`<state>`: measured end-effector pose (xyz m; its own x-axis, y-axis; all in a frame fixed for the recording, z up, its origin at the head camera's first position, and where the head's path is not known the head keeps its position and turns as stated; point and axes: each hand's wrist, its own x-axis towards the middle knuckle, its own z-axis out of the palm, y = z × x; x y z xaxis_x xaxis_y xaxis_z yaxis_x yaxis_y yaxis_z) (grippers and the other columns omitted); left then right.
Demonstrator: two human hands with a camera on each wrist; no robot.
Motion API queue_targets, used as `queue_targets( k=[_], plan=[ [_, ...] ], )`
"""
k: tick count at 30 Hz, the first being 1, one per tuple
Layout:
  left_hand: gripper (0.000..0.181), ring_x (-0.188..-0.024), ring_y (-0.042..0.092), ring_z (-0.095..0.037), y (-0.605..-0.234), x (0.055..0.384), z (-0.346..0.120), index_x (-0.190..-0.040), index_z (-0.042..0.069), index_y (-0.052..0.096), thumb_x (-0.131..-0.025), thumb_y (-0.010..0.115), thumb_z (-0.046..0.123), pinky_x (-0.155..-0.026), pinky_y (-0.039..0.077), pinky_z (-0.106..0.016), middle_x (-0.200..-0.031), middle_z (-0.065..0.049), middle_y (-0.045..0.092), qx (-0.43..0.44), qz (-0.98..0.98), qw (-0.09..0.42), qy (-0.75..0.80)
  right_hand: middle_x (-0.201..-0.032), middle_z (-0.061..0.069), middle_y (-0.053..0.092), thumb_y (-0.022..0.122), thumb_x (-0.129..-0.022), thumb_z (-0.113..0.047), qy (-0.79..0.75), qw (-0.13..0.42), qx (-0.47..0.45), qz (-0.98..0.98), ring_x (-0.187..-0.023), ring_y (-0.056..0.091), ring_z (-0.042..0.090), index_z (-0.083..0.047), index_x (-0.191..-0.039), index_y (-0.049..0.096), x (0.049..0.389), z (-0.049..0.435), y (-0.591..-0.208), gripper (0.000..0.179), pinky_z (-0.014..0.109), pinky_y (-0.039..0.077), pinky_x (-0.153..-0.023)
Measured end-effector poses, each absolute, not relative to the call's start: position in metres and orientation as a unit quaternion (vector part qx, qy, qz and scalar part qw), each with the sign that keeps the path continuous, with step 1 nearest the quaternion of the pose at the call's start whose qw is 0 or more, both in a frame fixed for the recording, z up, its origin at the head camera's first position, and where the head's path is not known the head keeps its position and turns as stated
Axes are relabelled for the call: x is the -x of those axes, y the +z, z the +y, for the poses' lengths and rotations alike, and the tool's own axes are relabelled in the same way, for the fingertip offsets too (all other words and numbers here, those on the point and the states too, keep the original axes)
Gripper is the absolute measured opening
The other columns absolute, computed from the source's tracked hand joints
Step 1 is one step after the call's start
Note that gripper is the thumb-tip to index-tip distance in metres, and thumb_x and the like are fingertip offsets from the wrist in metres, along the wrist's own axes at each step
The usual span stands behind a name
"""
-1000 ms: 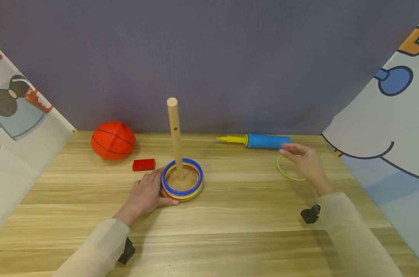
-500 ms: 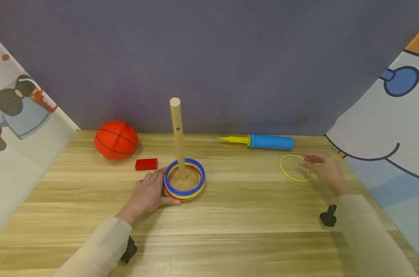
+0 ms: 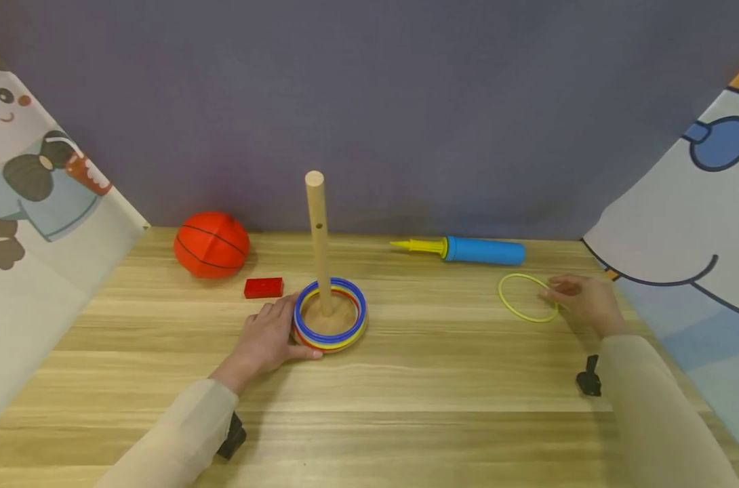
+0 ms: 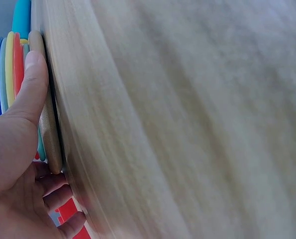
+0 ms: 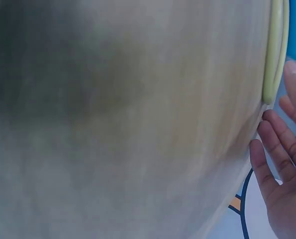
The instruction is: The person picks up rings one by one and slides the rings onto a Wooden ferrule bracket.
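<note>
A wooden ring toss stand [image 3: 318, 244] has an upright peg and a round base [image 3: 329, 318]. Blue, yellow, red and other rings [image 3: 329, 337] are stacked on the base, around the peg. My left hand [image 3: 264, 339] grips the base's left side, its thumb [image 4: 34, 82] along the near edge and its fingers [image 4: 58, 196] round the far side. To the right, a thin yellow-green ring [image 3: 508, 306] lies on the table. My right hand [image 3: 586, 303] is at this ring's right edge, thumb over its inner side. In the right wrist view, the fingers [image 5: 274, 144] look extended beside the ring, not closed on it.
A red toy basketball [image 3: 211, 245] and a red block [image 3: 263, 288] sit left of the stand. A blue hand pump [image 3: 484, 251] with a yellow nozzle lies along the back. A grey wall [image 3: 369, 122] rises behind the wooden table [image 3: 418, 379]; printed panels flank it.
My right hand has moved from above the yellow-green ring to its right edge and lowered. My left hand keeps its hold on the base. The whole scene has shifted slightly rightward in view.
</note>
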<state>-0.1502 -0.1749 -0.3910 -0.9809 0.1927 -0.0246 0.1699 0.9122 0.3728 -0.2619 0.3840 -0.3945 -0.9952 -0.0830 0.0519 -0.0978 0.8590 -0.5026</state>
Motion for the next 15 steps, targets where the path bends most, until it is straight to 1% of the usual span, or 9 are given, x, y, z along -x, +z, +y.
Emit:
queue_targets(
  k=[4, 7, 12, 15],
  plan=[
    [0.115, -0.135, 0.041, -0.046, -0.392, 0.151, -0.175, -0.155, -0.004, 0.031, -0.075, 0.084, 0.058, -0.105, 0.035, -0.066, -0.153, -0.026, 0.042, -0.095, 0.977, 0.031, 0.187, -0.119, 0.034, 0.065, 0.067, -0.097, -0.046, 0.241, -0.003, -0.048, -0.969, -0.106, 0.062, 0.051, 0.006, -0.131, 0.061, 0.266, 0.386, -0.396, 0.063, 0.063, 0.048, -0.088],
    [0.115, -0.134, 0.042, -0.047, -0.393, 0.151, -0.175, -0.155, -0.004, 0.031, -0.075, 0.084, 0.058, -0.105, 0.036, -0.066, -0.152, -0.026, 0.043, -0.097, 0.977, 0.027, 0.187, -0.118, 0.034, 0.066, 0.068, -0.097, -0.045, 0.228, -0.004, -0.057, -0.972, -0.106, 0.061, 0.051, 0.007, -0.128, 0.063, 0.269, 0.386, -0.396, 0.061, 0.063, 0.047, -0.087],
    [0.114, -0.134, 0.042, -0.046, -0.394, 0.152, -0.175, -0.155, -0.004, 0.032, -0.075, 0.084, 0.058, -0.104, 0.036, -0.066, -0.152, -0.026, 0.043, -0.098, 0.978, 0.025, 0.184, -0.108, 0.027, 0.071, 0.071, -0.097, -0.036, 0.229, 0.013, -0.057, -0.972, -0.099, 0.064, 0.045, 0.003, -0.111, 0.072, 0.269, 0.379, -0.397, 0.042, 0.058, 0.050, -0.082],
    [0.114, -0.134, 0.042, -0.046, -0.393, 0.151, -0.175, -0.155, -0.004, 0.031, -0.075, 0.084, 0.058, -0.104, 0.036, -0.065, -0.152, -0.026, 0.043, -0.096, 0.978, 0.028, 0.184, -0.106, 0.026, 0.072, 0.071, -0.097, -0.031, 0.230, 0.015, -0.054, -0.972, -0.098, 0.064, 0.046, 0.001, -0.103, 0.074, 0.269, 0.376, -0.397, 0.033, 0.057, 0.050, -0.082]
  ],
)
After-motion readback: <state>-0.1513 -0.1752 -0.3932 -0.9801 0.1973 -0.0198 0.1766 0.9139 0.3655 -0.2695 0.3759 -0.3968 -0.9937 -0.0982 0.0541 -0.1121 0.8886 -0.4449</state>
